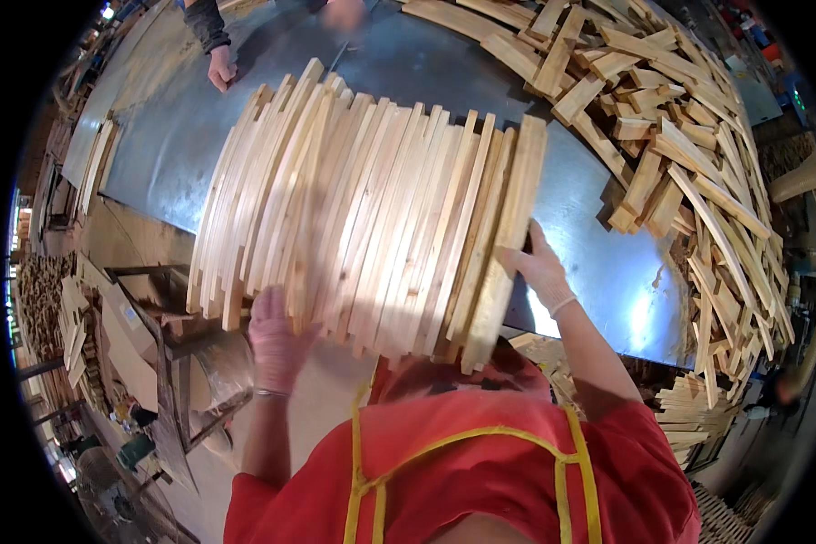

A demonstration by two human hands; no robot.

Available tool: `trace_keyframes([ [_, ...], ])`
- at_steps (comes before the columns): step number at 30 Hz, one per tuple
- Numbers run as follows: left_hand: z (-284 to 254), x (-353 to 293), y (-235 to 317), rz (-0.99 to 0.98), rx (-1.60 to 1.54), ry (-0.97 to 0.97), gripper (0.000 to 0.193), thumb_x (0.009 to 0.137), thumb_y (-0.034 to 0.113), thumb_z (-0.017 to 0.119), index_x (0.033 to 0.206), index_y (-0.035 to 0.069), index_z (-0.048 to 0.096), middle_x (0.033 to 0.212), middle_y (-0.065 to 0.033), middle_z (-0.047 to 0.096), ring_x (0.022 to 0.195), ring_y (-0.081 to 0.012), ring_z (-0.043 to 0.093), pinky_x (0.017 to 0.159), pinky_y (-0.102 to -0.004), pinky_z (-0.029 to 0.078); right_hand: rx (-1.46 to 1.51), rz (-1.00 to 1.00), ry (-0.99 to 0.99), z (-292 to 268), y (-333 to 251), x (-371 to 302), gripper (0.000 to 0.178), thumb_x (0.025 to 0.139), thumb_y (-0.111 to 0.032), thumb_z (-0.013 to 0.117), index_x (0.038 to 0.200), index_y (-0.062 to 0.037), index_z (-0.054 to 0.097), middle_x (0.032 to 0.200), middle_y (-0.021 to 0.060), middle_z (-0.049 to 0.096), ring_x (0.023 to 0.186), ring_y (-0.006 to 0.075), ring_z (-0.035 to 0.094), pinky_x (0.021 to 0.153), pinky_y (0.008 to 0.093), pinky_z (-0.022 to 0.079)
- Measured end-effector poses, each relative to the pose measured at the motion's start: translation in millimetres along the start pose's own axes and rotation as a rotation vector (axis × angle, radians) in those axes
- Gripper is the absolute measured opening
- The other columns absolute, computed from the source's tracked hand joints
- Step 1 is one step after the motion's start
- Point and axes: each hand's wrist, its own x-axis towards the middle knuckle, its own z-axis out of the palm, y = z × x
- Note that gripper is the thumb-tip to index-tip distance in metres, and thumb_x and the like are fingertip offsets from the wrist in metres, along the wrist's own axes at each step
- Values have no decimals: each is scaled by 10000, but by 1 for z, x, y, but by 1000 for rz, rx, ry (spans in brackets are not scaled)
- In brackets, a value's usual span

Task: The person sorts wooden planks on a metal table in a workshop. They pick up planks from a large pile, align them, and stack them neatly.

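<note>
A long row of pale wooden strips lies side by side in front of me, partly on the metal table, their near ends jutting past its front edge. My left hand, in a thin pale glove, touches the near ends at the left part of the row, fingers stretched. At the right end, my right hand, gloved too, presses on the outermost strip. Its thumb rests over that strip and its forefinger points up along the side, apart from the thumb. Several strips stick out unevenly at the far side.
A big jumbled heap of wooden pieces covers the table's right side. Another person's hand rests at the far left. A few strips lie at the left edge. A metal-framed stand is at lower left.
</note>
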Motion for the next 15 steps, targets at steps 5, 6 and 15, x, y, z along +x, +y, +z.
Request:
trace_keyframes([
  [5, 66, -13, 192, 378, 103, -169, 785, 908, 499, 744, 1502, 28, 544, 1532, -173, 528, 1485, -365, 432, 1260, -558, 278, -104, -35, 248, 26, 24, 35, 1158, 784, -340, 876, 1698, -48, 229, 1606, 282, 457, 1394, 399, 555, 1185, 447, 441],
  [6, 83, -4, 223, 351, 157, -172, 794, 903, 511, 739, 1496, 21, 544, 1522, -173, 526, 1483, -373, 429, 1261, -571, 271, -115, -23, 273, 26, 24, 34, 1163, 779, -338, 877, 1704, -68, 226, 1595, 293, 466, 1400, 408, 551, 1185, 438, 440],
  [15, 187, -22, 325, 555, 47, -212, 736, 815, 377, 770, 1409, -16, 588, 1470, -175, 514, 1471, -370, 412, 1246, -571, 292, -265, -16, 102, -59, 15, 15, 1067, 801, -245, 817, 1678, -75, 234, 1305, 291, 700, 1200, 397, 706, 1058, 415, 537],
])
